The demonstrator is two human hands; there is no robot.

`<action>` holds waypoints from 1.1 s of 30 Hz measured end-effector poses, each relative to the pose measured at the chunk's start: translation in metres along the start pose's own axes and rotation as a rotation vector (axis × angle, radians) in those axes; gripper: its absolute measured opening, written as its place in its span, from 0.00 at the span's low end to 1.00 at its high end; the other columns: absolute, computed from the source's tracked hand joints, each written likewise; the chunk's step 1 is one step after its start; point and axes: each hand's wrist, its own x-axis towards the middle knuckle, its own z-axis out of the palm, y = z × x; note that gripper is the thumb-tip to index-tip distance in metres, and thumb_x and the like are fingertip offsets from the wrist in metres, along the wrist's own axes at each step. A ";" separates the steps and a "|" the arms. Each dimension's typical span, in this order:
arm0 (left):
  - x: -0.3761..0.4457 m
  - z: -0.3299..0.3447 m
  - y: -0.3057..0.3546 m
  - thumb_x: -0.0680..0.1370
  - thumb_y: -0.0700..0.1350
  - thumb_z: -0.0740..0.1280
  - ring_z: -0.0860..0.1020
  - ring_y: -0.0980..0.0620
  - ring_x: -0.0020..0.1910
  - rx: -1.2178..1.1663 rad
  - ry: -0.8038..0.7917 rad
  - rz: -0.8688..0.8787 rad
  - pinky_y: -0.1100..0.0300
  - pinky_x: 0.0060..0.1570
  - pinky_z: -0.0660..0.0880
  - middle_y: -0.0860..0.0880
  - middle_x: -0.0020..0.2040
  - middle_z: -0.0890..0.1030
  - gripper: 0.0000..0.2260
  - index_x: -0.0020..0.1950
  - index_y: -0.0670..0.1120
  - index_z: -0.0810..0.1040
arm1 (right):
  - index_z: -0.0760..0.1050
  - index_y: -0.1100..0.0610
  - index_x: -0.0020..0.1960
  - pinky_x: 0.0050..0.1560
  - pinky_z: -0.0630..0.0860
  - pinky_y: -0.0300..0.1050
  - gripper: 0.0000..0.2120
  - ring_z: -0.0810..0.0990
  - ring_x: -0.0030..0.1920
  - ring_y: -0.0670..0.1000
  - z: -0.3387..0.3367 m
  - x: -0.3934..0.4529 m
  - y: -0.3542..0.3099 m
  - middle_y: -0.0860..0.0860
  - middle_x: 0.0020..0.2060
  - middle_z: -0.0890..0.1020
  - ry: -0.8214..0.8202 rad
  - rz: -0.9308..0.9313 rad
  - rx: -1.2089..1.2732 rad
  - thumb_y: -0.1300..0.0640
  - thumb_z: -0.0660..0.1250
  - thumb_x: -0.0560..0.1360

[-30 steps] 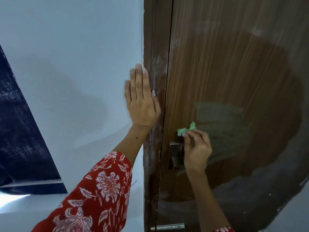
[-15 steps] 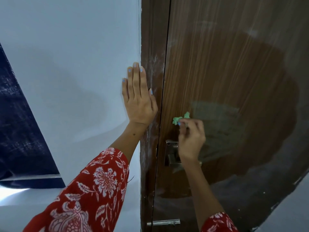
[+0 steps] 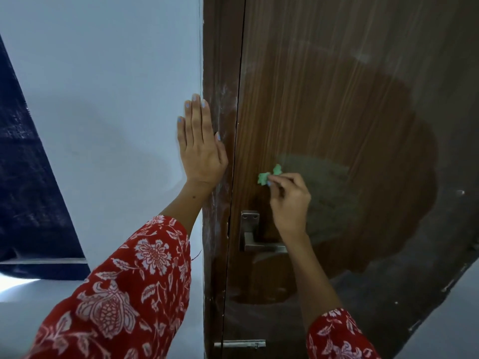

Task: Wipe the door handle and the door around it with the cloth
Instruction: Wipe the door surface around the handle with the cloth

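The cloth (image 3: 269,176) is a small green wad, pinched in the closed fingers of the right hand (image 3: 289,202) and pressed to the door (image 3: 337,112) just above the door handle (image 3: 259,242), near the latch edge. Only a scrap of it shows past the fingertips, so how much fabric meets the wood is hard to tell. A duller, smeared patch on the door lies to the right of that hand, while the handle's metal plate and lever below look untouched, though the wrist hides the lever's end. To do this pass well, the cloth wants opening out under flat fingers, not a pinch, so each stroke covers more wood; overlapping strokes along the grain should then work down to the plate, round its edges, and finally wrap the lever itself. The left hand (image 3: 201,149) lies open and flat on the white wall (image 3: 103,99) beside the door frame (image 3: 220,73), a sound brace for steady pressure.
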 end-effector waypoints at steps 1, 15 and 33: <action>0.000 0.000 0.001 0.79 0.41 0.58 0.58 0.40 0.76 0.003 0.000 -0.003 0.50 0.76 0.48 0.37 0.76 0.62 0.25 0.75 0.36 0.59 | 0.81 0.62 0.51 0.48 0.80 0.47 0.08 0.80 0.46 0.50 -0.004 0.003 0.005 0.56 0.48 0.79 0.109 0.097 0.020 0.65 0.69 0.72; -0.002 0.005 0.007 0.79 0.42 0.56 0.58 0.39 0.76 -0.013 0.025 -0.061 0.46 0.75 0.52 0.37 0.75 0.62 0.25 0.75 0.36 0.59 | 0.76 0.64 0.60 0.59 0.72 0.32 0.14 0.75 0.55 0.48 -0.002 0.012 0.004 0.59 0.55 0.76 0.172 -0.019 0.028 0.66 0.66 0.75; -0.003 0.004 0.007 0.80 0.42 0.55 0.60 0.37 0.75 0.007 0.026 -0.055 0.45 0.74 0.53 0.35 0.74 0.63 0.24 0.75 0.35 0.60 | 0.78 0.66 0.56 0.55 0.78 0.43 0.11 0.78 0.52 0.51 -0.009 0.025 0.006 0.61 0.51 0.78 0.378 0.101 0.045 0.68 0.66 0.73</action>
